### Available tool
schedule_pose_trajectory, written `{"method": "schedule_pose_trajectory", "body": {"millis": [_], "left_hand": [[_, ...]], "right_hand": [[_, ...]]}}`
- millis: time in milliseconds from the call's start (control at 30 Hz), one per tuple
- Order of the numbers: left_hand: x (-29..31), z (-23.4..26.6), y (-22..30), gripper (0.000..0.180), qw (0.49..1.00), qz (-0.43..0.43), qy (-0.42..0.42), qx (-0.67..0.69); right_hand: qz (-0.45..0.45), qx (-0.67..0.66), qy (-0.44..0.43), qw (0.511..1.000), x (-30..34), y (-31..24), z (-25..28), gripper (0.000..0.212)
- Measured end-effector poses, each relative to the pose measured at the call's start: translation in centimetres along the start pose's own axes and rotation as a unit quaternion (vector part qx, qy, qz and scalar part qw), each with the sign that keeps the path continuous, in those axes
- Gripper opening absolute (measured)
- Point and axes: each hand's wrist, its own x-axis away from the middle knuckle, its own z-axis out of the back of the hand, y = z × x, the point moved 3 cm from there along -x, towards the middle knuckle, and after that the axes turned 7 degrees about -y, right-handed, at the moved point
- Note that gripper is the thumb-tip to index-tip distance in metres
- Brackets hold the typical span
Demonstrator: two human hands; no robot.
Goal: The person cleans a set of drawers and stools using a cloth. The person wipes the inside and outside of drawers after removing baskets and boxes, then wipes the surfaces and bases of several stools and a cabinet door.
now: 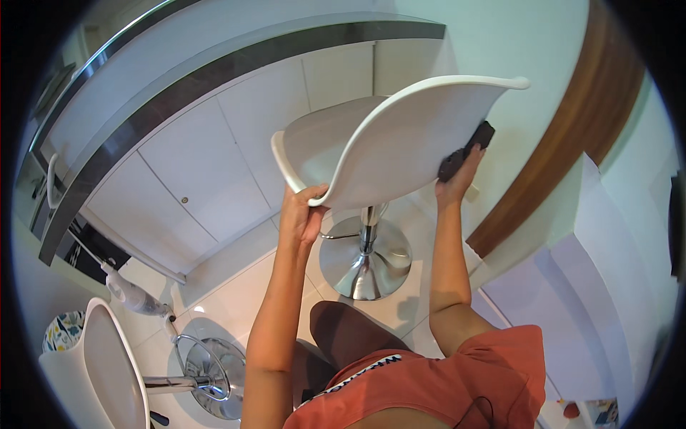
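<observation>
A white bar stool [429,136] with a moulded shell seat stands in front of me on a round chrome base [366,268]. My left hand [306,214] grips the lower edge of its shell, thumb and fingers wrapped round the rim. On the right side of the shell's back, my right hand [461,175] presses a dark grey, cloth-like piece [451,164] against the white surface. Part of that piece sticks out past my fingers, and its exact kind is hard to make out.
A second white stool [118,365] with a chrome base is at the lower left, near a white handheld appliance [136,294]. Behind stands a curved counter with a dark edge [236,75] and white cabinet doors [204,157]. Brown wood trim [572,129] curves along the right wall.
</observation>
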Motion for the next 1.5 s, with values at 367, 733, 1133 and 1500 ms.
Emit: {"method": "schedule_pose_trajectory", "body": {"millis": [367,733,1133,1500], "left_hand": [[-11.7,-0.5,-4.5,0.064,0.999,-0.024,-0.045,0.003],[-20.3,1.3,-6.8,0.02,0.998,0.015,-0.032,0.054],[-1.8,4.6,-3.2,0.059,0.881,-0.221,0.128,-0.399],[41.8,20.9,7.6,0.035,0.538,-0.461,0.657,-0.257]], "right_hand": [[0.051,0.015,-0.078,0.996,-11.1,4.3,0.9,0.065],[0.021,-0.023,0.075,0.997,-19.0,11.1,2.4,0.027],[-0.066,0.084,-0.114,0.988,0.5,12.6,-4.1,0.038],[-0.708,-0.168,-0.454,0.514,48.3,23.1,-16.1,0.034]]}}
